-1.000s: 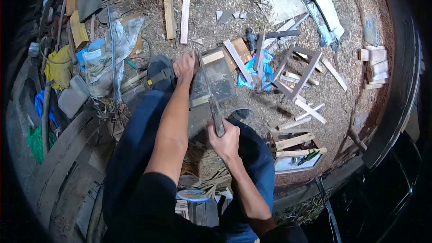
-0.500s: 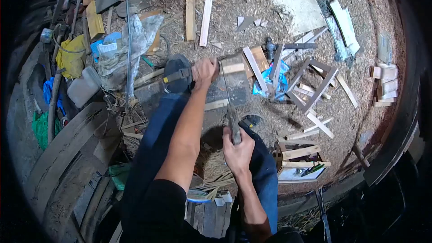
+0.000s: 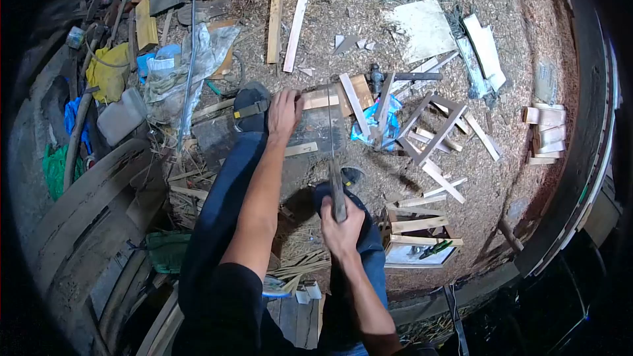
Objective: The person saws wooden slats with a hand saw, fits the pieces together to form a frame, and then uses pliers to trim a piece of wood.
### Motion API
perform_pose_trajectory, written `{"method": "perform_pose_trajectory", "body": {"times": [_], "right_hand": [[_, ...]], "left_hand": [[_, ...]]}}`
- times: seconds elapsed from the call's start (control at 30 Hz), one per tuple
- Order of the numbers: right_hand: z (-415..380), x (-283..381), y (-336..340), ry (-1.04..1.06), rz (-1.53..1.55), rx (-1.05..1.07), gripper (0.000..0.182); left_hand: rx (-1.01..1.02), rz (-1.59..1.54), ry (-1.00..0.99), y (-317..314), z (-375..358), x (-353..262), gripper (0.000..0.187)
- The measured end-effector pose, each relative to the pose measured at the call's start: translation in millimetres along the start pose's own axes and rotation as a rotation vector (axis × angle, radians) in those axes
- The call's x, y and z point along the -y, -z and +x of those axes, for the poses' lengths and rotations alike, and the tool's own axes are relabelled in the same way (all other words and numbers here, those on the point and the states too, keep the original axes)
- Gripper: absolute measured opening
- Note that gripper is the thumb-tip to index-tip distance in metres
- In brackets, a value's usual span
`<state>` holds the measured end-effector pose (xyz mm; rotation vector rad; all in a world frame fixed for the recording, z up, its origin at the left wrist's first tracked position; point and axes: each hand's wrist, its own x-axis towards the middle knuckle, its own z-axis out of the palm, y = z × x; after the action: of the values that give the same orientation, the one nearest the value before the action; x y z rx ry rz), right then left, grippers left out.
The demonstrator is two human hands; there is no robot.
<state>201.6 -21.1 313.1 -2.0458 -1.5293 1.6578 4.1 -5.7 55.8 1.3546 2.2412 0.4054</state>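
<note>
The right hand (image 3: pixel 343 227) has its grip closed around the handle of a handsaw (image 3: pixel 337 191), whose long axis runs straight away from the body. The blade crosses a pale wooden strip (image 3: pixel 315 103) near its right end, almost square to the strip's sideways length; whether the teeth touch is too fine to tell. The strip lies on a dark board (image 3: pixel 306 129), beyond the right hand. The left hand (image 3: pixel 283 111), nearer, rests at its left end, finger closure unclear.
</note>
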Motion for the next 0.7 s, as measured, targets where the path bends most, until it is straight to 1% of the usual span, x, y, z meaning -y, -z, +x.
{"method": "perform_pose_trajectory", "body": {"times": [0.03,0.1,0.13,0.17,0.23,0.27,0.33,0.43,0.5,0.57,0.63,0.7], "right_hand": [[5.4,-1.3,-2.5,0.032,0.015,-0.009,0.015],[14.6,1.3,-7.0,0.043,0.019,-0.006,0.016],[18.3,0.9,-7.0,0.051,0.008,-0.004,0.017],[22.2,-1.7,-7.6,0.058,0.004,-0.002,0.017],[33.2,-9.0,-11.5,0.068,-0.052,0.054,0.019],[38.1,-13.6,-12.1,0.081,-0.041,0.071,0.021],[49.3,-22.8,-14.0,0.093,-0.039,0.087,0.022],[60.9,-28.0,-18.7,0.108,-0.051,0.083,0.025],[65.3,-25.7,-18.6,0.099,-0.095,0.090,0.027],[66.7,-30.7,-21.1,0.108,-0.084,0.094,0.028],[64.7,-34.1,-20.6,0.122,-0.073,0.091,0.029],[63.3,-34.2,-19.0,0.149,-0.028,0.087,0.030]], "left_hand": [[-0.001,0.012,-0.003,7.4,-7.2,-1.0,0.038],[0.071,0.148,-0.111,9.7,-18.3,-0.6,0.033],[0.010,0.194,-0.164,8.0,-22.5,-0.1,0.039],[0.003,0.192,-0.160,5.1,-23.3,1.6,0.039],[0.135,0.181,-0.056,0.6,-16.0,4.8,0.040],[0.132,0.179,-0.056,-2.8,-13.9,8.1,0.040],[0.104,0.044,-0.059,10.8,-12.3,2.0,0.033],[0.134,-0.010,-0.031,19.0,-9.4,1.7,0.028],[0.115,-0.052,-0.014,25.8,-11.6,0.9,0.025],[0.150,-0.127,-0.036,29.4,-11.6,0.7,0.024],[0.177,-0.139,-0.060,23.4,-15.7,8.5,0.024],[0.220,-0.033,-0.131,22.3,-17.1,10.0,0.028]]}}
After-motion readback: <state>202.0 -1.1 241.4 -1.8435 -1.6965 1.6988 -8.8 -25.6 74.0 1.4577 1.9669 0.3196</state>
